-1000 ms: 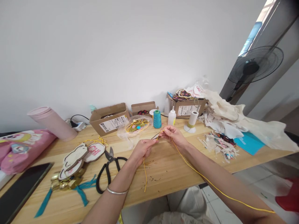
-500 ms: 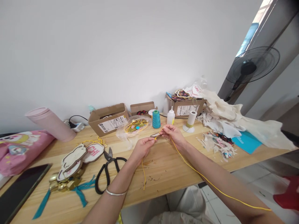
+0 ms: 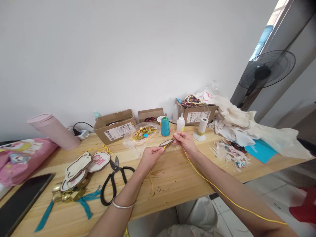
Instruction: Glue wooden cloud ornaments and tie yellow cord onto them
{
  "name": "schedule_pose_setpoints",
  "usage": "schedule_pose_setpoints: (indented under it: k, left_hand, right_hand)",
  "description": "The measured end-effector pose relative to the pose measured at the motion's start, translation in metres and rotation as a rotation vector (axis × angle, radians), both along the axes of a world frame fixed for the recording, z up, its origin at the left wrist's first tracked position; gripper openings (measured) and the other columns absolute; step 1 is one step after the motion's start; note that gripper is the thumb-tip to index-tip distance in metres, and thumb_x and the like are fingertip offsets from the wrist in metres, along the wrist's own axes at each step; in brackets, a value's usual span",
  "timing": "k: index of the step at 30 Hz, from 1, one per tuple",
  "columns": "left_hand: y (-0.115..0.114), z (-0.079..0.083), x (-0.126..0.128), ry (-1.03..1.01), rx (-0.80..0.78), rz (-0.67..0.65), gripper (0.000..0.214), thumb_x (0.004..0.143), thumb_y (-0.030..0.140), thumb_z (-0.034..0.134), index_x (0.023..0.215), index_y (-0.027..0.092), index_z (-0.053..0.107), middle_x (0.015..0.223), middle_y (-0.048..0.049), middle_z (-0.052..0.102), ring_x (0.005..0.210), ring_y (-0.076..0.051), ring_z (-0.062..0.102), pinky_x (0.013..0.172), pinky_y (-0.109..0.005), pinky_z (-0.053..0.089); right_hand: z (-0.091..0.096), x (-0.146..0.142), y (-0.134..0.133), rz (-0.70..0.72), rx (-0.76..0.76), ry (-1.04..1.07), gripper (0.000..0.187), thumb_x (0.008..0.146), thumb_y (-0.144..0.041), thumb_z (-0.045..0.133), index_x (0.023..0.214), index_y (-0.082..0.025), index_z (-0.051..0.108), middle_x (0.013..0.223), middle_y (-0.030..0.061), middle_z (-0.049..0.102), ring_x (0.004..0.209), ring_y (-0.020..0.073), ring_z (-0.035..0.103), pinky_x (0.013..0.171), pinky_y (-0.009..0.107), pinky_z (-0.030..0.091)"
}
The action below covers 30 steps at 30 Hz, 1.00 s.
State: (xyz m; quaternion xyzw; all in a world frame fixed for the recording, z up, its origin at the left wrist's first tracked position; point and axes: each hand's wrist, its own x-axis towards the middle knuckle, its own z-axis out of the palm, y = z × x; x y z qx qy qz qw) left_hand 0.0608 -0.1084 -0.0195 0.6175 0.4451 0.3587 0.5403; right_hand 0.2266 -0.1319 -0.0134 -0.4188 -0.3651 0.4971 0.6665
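Observation:
Over the wooden table [image 3: 170, 179], my left hand [image 3: 150, 155] is closed in a pinch on a yellow cord [image 3: 209, 184]. A short end of the cord hangs down below that hand. My right hand [image 3: 184, 141] pinches a small flat dark piece [image 3: 166, 143] together with the cord. The long end of the cord runs back under my right forearm and off to the lower right. Both hands sit close together, just in front of a teal thread spool [image 3: 165, 126].
Black scissors [image 3: 114, 179] lie left of my hands beside flat wooden cutouts [image 3: 82, 164], gold bells and teal ribbon [image 3: 85, 199]. Cardboard boxes [image 3: 115, 125], a glue bottle [image 3: 180, 123], a white roll [image 3: 202, 126], a bag of cords [image 3: 143, 132], fabric scraps [image 3: 229, 152], a pink tumbler [image 3: 53, 130] and a fan [image 3: 268, 69] surround them.
My right hand has lifted the dark piece slightly and tilted it. The short cord end below my left hand has drawn up shorter. The view shifted a little.

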Motion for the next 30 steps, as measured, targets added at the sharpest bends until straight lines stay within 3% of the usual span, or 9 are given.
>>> schedule_pose_setpoints:
  k: [9,12,15,18,20,23,26,28,30]
  left_hand:
    - [0.003,-0.004,-0.003,0.048,0.039,0.011,0.034,0.056,0.045,0.064,0.071,0.015,0.071,0.066,-0.0008,0.066,0.061,-0.014,0.052,0.058,-0.024,0.037]
    - [0.003,-0.004,-0.003,-0.008,0.052,0.009,0.031,0.058,0.042,0.065,0.071,0.014,0.070,0.068,-0.0018,0.066,0.063,-0.014,0.054,0.060,-0.023,0.038]
    - [0.002,-0.003,-0.003,-0.017,0.075,0.003,0.030,0.060,0.042,0.064,0.069,0.014,0.068,0.063,-0.0017,0.064,0.056,-0.012,0.051,0.055,-0.022,0.037]
    - [0.000,-0.004,-0.003,-0.016,0.050,-0.013,0.032,0.062,0.044,0.062,0.071,0.013,0.065,0.048,0.0029,0.053,0.040,-0.008,0.040,0.043,-0.020,0.031]
    - [0.000,-0.005,-0.002,-0.038,0.039,-0.046,0.031,0.064,0.044,0.061,0.071,0.013,0.063,0.044,0.0052,0.047,0.038,-0.007,0.036,0.041,-0.020,0.029]
    - [-0.001,-0.006,0.000,-0.044,0.034,-0.086,0.029,0.067,0.042,0.059,0.072,0.014,0.062,0.044,0.0056,0.046,0.038,-0.007,0.037,0.041,-0.019,0.028]
    - [-0.001,-0.003,0.000,-0.080,0.094,-0.125,0.024,0.068,0.037,0.058,0.071,0.014,0.064,0.057,0.0005,0.058,0.054,-0.011,0.049,0.054,-0.021,0.037]
    - [-0.002,0.000,0.000,-0.124,0.104,-0.160,0.021,0.067,0.033,0.058,0.070,0.014,0.066,0.065,-0.0018,0.062,0.067,-0.014,0.054,0.064,-0.023,0.039]
    - [-0.003,0.002,0.000,-0.137,0.041,-0.151,0.020,0.065,0.031,0.059,0.071,0.014,0.067,0.058,-0.0002,0.060,0.060,-0.013,0.052,0.059,-0.022,0.038]
  right_hand:
    - [0.001,0.000,-0.001,-0.007,0.003,-0.054,0.023,0.059,-0.036,0.069,0.061,-0.014,0.062,0.052,-0.0022,0.056,0.044,0.0047,0.046,0.045,0.017,0.037]
    - [0.003,0.005,-0.001,0.016,-0.020,-0.090,0.024,0.062,-0.036,0.067,0.060,-0.014,0.057,0.047,-0.0050,0.049,0.035,0.0021,0.035,0.034,0.015,0.025]
    - [0.008,0.012,-0.003,0.222,-0.091,-0.055,0.025,0.067,-0.036,0.062,0.059,-0.015,0.051,0.040,-0.0096,0.033,0.031,0.0009,0.019,0.031,0.015,0.009]
    - [0.016,0.013,-0.008,0.451,-0.133,0.038,0.020,0.073,-0.035,0.052,0.065,-0.017,0.052,0.038,-0.0112,0.025,0.031,0.0023,0.011,0.030,0.015,0.007]
    - [0.020,0.010,-0.011,0.488,-0.091,0.036,0.016,0.073,-0.031,0.047,0.073,-0.017,0.055,0.036,-0.0113,0.026,0.030,0.0031,0.011,0.030,0.016,0.007]
    - [0.018,-0.002,-0.014,0.497,-0.026,-0.150,0.025,0.072,-0.028,0.044,0.090,-0.017,0.058,0.035,-0.0100,0.037,0.028,0.0036,0.018,0.031,0.016,0.012]
    - [0.007,-0.013,-0.014,0.494,0.051,-0.485,0.036,0.074,-0.030,0.045,0.106,-0.016,0.056,0.039,-0.0080,0.045,0.031,0.0053,0.034,0.036,0.016,0.024]
    - [-0.002,-0.017,-0.012,0.423,0.140,-0.724,0.039,0.075,-0.028,0.046,0.112,-0.016,0.054,0.040,-0.0074,0.047,0.036,0.0071,0.042,0.041,0.017,0.030]
    - [-0.009,-0.017,-0.010,0.302,0.232,-0.937,0.038,0.076,-0.025,0.047,0.112,-0.017,0.055,0.041,-0.0066,0.048,0.039,0.0081,0.044,0.045,0.019,0.032]
